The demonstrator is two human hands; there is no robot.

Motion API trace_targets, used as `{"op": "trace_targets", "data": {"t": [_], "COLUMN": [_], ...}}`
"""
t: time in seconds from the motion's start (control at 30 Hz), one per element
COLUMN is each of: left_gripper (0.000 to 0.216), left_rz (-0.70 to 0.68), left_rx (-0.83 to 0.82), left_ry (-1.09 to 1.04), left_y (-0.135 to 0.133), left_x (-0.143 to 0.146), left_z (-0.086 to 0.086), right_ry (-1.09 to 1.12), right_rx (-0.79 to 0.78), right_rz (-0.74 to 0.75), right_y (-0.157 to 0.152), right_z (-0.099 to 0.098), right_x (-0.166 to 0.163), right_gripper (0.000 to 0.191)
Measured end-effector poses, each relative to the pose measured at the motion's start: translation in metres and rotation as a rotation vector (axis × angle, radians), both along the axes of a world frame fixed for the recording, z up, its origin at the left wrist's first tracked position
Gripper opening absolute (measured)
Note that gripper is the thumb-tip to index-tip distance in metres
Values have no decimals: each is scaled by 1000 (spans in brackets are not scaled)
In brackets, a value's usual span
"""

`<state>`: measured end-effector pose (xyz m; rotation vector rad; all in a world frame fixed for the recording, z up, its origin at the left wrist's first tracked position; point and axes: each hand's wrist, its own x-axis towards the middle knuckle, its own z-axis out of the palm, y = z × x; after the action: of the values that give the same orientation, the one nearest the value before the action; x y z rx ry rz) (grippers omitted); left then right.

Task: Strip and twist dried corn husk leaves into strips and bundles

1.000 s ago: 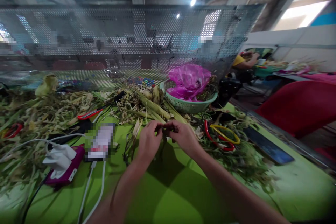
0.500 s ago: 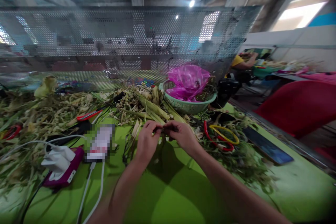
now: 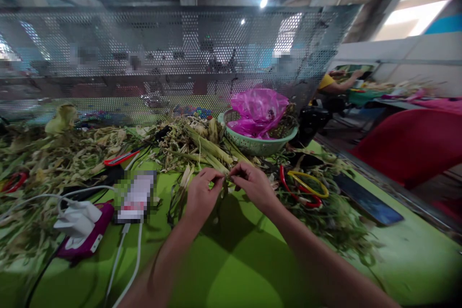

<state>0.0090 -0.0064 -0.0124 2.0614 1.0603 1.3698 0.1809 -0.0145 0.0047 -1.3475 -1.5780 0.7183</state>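
Note:
My left hand [image 3: 202,193] and my right hand [image 3: 252,184] meet above the green table [image 3: 234,260], fingertips pinched together on a thin dark plant strip [image 3: 226,182] between them. A little of the strip hangs below the fingers. Just behind the hands lies a heap of long green-yellow stalks [image 3: 209,147]. Scissors with red and yellow handles [image 3: 303,185] lie right of my right hand.
A green basket [image 3: 258,144] holds a pink plastic bag [image 3: 258,108]. At the left lie a phone [image 3: 136,197], a white charger [image 3: 77,216] on a magenta power bank, cables and red scissors [image 3: 121,158]. A dark phone [image 3: 368,199] lies right. A perforated metal screen [image 3: 162,57] stands behind; another person sits far right.
Both hands have stayed together at the same spot, shifting slightly lower and working the strip between the fingertips. Nothing else on the table has moved.

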Motion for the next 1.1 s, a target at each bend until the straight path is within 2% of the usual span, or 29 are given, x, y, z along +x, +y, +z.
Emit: {"op": "trace_targets", "data": {"t": [0.1, 0.23, 0.47, 0.67, 0.93, 1.1], "left_gripper": [9, 8, 20, 27, 25, 30], "left_rz": [20, 41, -15, 6, 53, 33], "left_rx": [-11, -63, -95, -106, -100, -98], "left_ry": [-12, -16, 80, 259, 259, 268], "left_y": [-1, 0, -4, -7, -5, -3], "left_x": [1, 1, 2, 8, 8, 8], "left_z": [0, -1, 3, 2, -5, -7], "right_ry": [-7, 144, 297, 339, 342, 349], "right_rx": [-13, -111, -202, -222, -233, -241], "right_rz": [-31, 0, 23, 42, 36, 46], "right_y": [0, 2, 4, 5, 4, 4], "right_z": [-1, -3, -4, -5, -4, -7], "right_x": [3, 2, -2, -1, -2, -3], "right_gripper": [5, 7, 11, 11, 11, 12]}}
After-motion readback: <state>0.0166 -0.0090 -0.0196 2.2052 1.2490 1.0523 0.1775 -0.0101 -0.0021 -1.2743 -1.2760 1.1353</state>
